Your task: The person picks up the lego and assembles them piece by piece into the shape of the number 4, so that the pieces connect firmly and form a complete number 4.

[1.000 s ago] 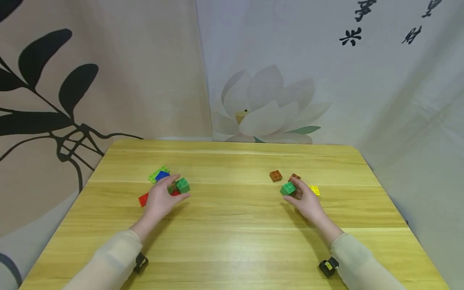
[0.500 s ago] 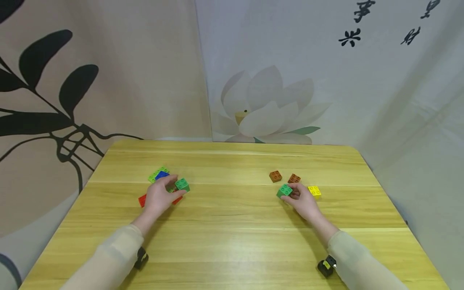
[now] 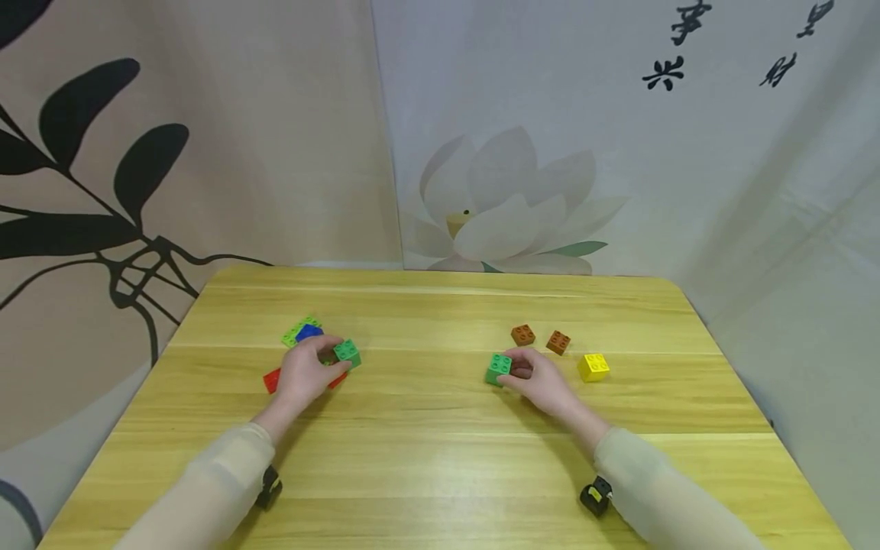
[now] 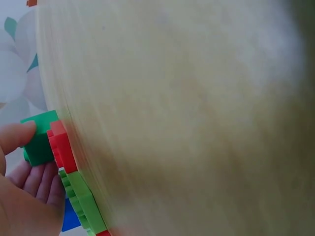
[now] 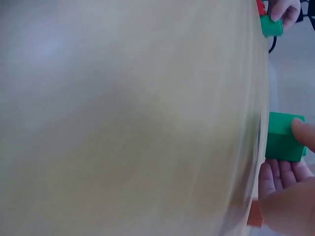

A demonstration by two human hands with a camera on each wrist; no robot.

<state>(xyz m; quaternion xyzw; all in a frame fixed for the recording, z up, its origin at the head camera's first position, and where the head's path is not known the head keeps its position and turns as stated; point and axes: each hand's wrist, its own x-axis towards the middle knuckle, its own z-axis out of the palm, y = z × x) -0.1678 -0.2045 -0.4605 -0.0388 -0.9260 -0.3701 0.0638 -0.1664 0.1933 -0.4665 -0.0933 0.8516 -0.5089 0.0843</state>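
In the head view my left hand pinches a green toy brick between thumb and fingers. Red bricks lie under and beside that hand, partly hidden by it. A blue brick and a lime green brick are just behind it. The left wrist view has the green brick close to a red brick; I cannot tell whether they touch. My right hand grips another green brick, its studs facing up. The right wrist view shows this brick between thumb and fingers.
Two brown bricks lie behind and to the right of my right hand. A yellow brick sits to its right. The wooden table ends at the back against a printed cloth.
My right hand has carried its green brick left, away from the brown and yellow bricks, which show more fully now. The left hand has barely moved and keeps its green brick.
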